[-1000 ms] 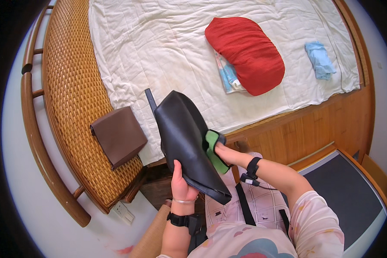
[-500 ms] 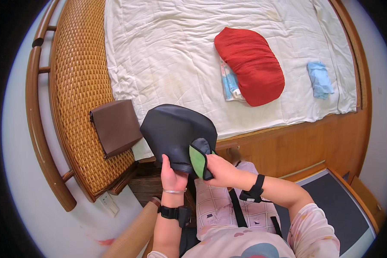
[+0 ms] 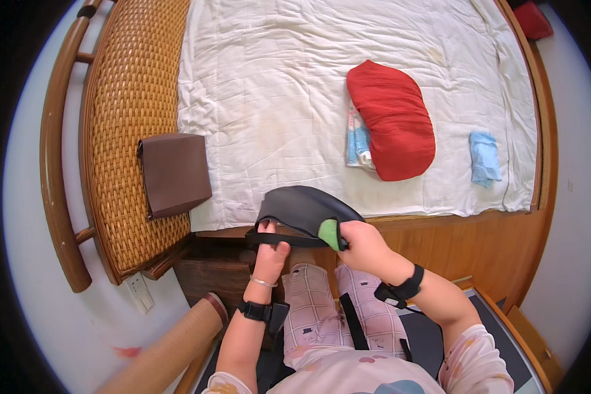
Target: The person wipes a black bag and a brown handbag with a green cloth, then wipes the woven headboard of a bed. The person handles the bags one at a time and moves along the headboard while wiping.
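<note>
A black, smooth leather-like bag (image 3: 295,205) is held tilted in front of me at the near edge of the bed, its opening and black strap or rim turned towards me. My left hand (image 3: 269,258) grips it at the opening; the fingertips reach past the rim and are partly hidden, with the thumb on the near side. My right hand (image 3: 369,249) is closed on a green cloth (image 3: 329,234) with a dark edging, which lies against the bag's right end. Most of the cloth is hidden by the fingers.
On the white-sheeted bed (image 3: 262,131) lie a red pillow (image 3: 394,121), a blue-and-white packet (image 3: 358,141) partly under it, and a folded light blue cloth (image 3: 484,159). A brown box-shaped bag (image 3: 177,174) rests against the woven headboard (image 3: 134,85). A rolled mat (image 3: 171,348) leans at lower left.
The bag has tipped so its opening shows, and it sits lower. My left hand has shifted to the opening; my right hand has moved slightly right and up with the cloth.
</note>
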`<state>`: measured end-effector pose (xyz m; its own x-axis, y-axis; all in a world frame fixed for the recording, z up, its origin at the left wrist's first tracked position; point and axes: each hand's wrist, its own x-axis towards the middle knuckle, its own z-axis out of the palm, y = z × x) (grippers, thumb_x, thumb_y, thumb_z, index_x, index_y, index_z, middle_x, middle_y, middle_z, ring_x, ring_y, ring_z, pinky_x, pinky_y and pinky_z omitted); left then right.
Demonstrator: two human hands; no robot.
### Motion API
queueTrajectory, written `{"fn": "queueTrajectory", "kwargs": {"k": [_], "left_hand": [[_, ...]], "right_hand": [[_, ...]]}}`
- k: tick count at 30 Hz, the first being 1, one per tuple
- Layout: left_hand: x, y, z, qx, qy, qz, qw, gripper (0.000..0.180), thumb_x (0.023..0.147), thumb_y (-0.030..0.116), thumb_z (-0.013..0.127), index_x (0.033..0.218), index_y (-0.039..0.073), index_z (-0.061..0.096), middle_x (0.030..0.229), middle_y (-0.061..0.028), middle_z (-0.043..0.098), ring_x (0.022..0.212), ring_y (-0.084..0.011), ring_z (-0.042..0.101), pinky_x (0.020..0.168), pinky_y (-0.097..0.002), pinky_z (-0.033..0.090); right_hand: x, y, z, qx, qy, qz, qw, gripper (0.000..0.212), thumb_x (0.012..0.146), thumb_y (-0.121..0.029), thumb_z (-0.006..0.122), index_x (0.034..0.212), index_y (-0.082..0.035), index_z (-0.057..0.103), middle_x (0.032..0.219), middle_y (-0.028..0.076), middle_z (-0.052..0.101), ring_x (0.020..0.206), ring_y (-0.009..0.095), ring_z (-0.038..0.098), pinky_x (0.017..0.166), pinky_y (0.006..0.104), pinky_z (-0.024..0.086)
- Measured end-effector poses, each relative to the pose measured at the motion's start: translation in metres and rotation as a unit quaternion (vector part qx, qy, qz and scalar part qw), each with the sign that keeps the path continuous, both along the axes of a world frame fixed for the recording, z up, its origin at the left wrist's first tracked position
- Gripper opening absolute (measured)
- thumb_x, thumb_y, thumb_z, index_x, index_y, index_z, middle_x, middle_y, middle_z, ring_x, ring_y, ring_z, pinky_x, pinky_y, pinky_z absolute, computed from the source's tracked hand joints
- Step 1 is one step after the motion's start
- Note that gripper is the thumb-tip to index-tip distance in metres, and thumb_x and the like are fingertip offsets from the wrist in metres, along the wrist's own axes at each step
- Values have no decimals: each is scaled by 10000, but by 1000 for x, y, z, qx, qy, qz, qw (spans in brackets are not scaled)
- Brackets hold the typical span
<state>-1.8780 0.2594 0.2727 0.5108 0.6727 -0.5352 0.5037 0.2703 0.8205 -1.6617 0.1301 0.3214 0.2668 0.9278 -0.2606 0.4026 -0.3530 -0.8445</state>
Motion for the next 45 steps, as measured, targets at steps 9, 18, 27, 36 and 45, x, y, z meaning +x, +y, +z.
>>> {"fn": "queueTrajectory", "kwargs": {"k": [9,18,27,36,45], "left_hand": [[-3,22,-68,36,196,-121,972,880,689,319,827,1351,-49,378,1387,-252,388,1271,-368,421,1077,-393,359],[65,26,-62,117,-41,-251,960,799,697,51,799,1396,154,427,1521,-202,277,1384,-351,340,1115,-384,317],[82,12,-12,102,-105,-157,977,367,758,-18,665,1077,77,510,1177,-146,560,1130,-242,521,939,-317,428],[60,3,18,-31,-56,-4,998,287,830,88,703,1066,1,564,925,-16,596,839,-95,546,757,-252,482],[40,-12,30,-315,-184,271,891,390,941,186,510,1292,16,512,1278,-95,582,1159,-265,566,982,-431,462]], "right_hand": [[35,-51,18,-56,13,134,989,205,616,-52,641,819,-56,611,760,157,611,804,379,594,689,458,486],[83,-80,67,-147,220,8,964,212,687,29,614,892,-23,631,773,142,631,682,256,601,662,324,493],[127,-83,38,-135,94,-97,982,366,677,80,524,997,-29,665,817,102,671,769,203,610,748,312,495],[143,-15,-28,59,-41,-285,956,449,713,-13,707,1135,18,558,1001,137,649,936,237,620,852,339,485],[-39,9,-39,-8,288,-198,937,491,903,-259,613,1259,38,451,1223,233,535,1145,323,535,978,384,420]]}}
